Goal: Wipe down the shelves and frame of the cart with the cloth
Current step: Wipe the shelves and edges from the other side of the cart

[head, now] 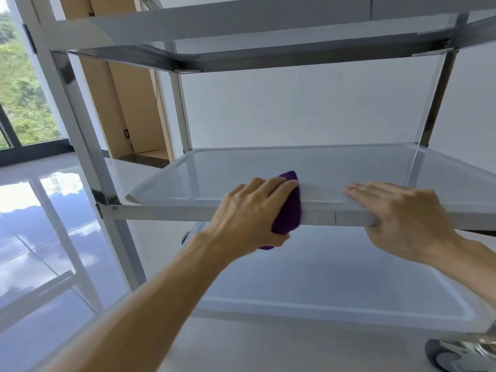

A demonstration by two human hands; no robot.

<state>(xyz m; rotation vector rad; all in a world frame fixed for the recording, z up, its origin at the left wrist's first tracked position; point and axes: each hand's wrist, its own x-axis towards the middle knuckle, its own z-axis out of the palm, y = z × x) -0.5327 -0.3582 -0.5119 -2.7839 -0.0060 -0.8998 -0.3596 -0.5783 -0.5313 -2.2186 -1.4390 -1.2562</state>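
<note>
A steel cart with white tray shelves fills the view. Its middle shelf (322,167) lies straight ahead, the top shelf (241,25) above, the bottom shelf (335,277) below. My left hand (249,210) is shut on a purple cloth (290,210), pressing it over the middle shelf's front rim (166,212). My right hand (402,218) grips the same rim further right, fingers flat on top and thumb underneath.
A steel upright post (80,130) stands at the left, another post (434,103) at the back right. A caster wheel (440,355) shows at lower right. Glossy floor tiles (40,237) and a window (24,103) lie to the left; a white wall is behind.
</note>
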